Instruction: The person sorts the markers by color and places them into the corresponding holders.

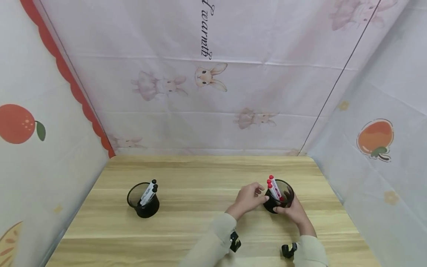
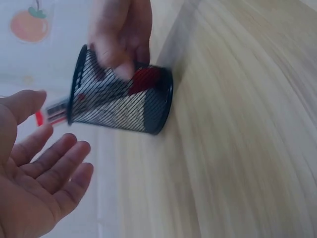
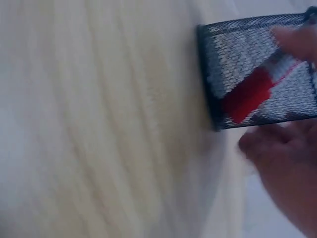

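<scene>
A black mesh pen cup (image 1: 279, 207) on the right side of the table holds white markers (image 1: 274, 188) with red caps, leaning toward its left rim. My right hand (image 1: 297, 214) grips this cup from the right, thumb across its near side; the right wrist view shows the hand (image 3: 290, 168) at the mesh. Just left of the rim is my left hand (image 1: 247, 199). In the left wrist view that hand (image 2: 37, 186) has its fingers spread and loosely bent, holding nothing, near the red cap end of a marker (image 2: 55, 112).
A second black mesh cup (image 1: 148, 208) stands on the left of the wooden table (image 1: 186, 230), with white black-capped markers (image 1: 147, 194) inside. Printed cloth walls (image 1: 200, 129) border the table at the back and both sides.
</scene>
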Demonstrator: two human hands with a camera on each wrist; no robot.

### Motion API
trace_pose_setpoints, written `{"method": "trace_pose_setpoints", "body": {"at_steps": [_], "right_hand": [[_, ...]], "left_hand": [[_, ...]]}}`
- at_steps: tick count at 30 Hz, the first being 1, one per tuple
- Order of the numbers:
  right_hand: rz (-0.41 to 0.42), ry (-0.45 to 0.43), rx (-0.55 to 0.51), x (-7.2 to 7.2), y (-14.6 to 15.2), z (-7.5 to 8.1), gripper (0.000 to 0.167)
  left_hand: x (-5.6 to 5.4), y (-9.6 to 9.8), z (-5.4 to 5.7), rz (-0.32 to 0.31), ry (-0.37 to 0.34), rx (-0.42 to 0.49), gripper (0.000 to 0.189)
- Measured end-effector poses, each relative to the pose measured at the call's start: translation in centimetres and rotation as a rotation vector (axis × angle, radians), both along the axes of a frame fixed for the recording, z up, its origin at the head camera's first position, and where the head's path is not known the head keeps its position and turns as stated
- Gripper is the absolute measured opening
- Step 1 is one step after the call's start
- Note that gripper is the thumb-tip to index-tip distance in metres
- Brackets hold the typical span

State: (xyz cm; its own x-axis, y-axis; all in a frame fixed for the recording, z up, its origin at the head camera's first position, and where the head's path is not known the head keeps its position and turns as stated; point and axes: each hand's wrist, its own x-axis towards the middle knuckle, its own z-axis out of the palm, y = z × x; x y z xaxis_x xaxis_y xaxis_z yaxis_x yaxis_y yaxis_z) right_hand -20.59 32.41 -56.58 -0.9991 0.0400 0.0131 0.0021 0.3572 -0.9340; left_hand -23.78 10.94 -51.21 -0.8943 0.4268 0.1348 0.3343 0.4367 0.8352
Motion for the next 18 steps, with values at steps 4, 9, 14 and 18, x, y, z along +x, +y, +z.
{"method": "trace_pose_setpoints", "body": {"at_steps": [4, 9, 14, 18], "right_hand": [[-0.094, -0.069, 0.213, 1.6, -0.8, 1.4, 0.094], [-0.356, 0.009, 0.323, 3.0, -2.3, 3.2, 0.062], [-0.573, 0.175, 0.379, 3.9, -4.2, 4.2, 0.035], [-0.574, 0.420, 0.464, 3.4, -5.6, 4.3, 0.025]], "left_hand": [[0.5, -2.4, 0.1, 0.012, 0.069, -0.069, 0.035], [1.2, -5.3, 0.0, 0.083, 0.249, -0.210, 0.033], [2.1, -7.6, -0.3, 0.153, 0.378, -0.274, 0.029], [2.2, -9.6, 0.0, 0.231, 0.488, -0.270, 0.036]]}}
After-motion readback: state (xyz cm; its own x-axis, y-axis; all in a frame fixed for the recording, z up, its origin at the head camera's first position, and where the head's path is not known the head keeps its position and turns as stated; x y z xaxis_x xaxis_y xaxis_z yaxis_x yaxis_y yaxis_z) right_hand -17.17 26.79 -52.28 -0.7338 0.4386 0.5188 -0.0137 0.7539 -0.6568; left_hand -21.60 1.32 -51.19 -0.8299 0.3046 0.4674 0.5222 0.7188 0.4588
